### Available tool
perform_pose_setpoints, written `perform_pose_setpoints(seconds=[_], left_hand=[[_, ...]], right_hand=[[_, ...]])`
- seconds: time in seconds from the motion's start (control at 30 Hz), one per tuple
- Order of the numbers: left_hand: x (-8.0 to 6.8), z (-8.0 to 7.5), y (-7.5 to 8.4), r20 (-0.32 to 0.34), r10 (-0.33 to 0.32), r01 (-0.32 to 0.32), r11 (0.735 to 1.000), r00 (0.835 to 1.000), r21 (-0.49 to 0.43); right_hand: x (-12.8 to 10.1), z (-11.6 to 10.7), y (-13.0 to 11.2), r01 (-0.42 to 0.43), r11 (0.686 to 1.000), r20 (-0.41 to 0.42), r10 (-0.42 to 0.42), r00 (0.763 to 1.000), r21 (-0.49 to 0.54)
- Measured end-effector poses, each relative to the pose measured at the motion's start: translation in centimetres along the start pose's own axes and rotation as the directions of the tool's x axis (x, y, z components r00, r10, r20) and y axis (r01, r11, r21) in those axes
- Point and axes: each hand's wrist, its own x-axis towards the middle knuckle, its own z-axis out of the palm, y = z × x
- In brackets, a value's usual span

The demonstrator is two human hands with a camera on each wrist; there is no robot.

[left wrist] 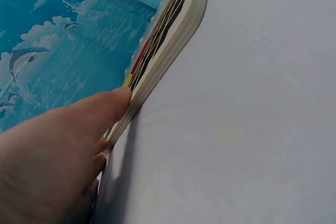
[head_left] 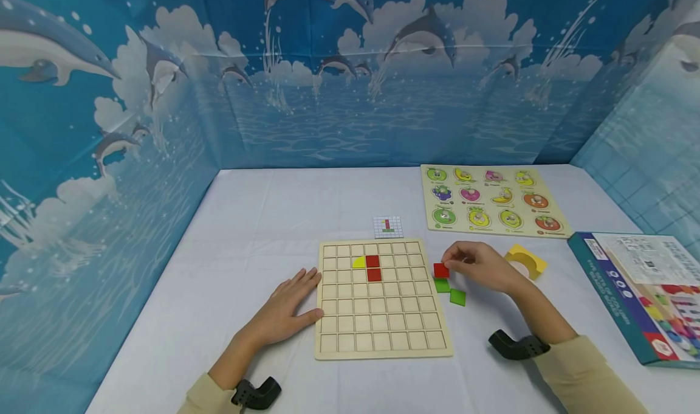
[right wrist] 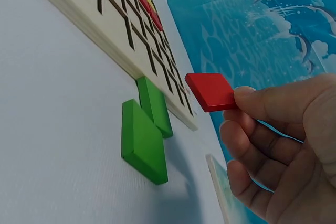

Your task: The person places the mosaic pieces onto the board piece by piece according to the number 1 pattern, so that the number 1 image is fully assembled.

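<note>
Pinched at one corner in the right hand's point(head_left: 482, 265) grip, a red tile point(head_left: 440, 270) hovers by the two o'clock edge of a gridded board point(head_left: 363, 323), a hold that appears to leave most of its face free; two green tiles point(head_left: 457, 297) lie on the worktop point(head_left: 246, 219) at three o'clock, seemingly within easy reach; at nine o'clock the left hand point(head_left: 288, 304), grasping nothing, rests straight fingers against the board, apparently to steady it; a patterned card point(head_left: 387, 227) sits just beyond twelve o'clock, presumably for easy viewing.
</note>
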Motion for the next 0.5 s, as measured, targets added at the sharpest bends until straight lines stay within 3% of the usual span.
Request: perform_pose_setpoints(seconds=[0.5], left_hand=[[0.0,0.0,0.1,-0.002,0.002,-0.002,1.0,1.0,0.004]], right_hand=[[1.1,1.2,-1.3,0.049,0.99,0.087,-0.061,0.994,0.128]])
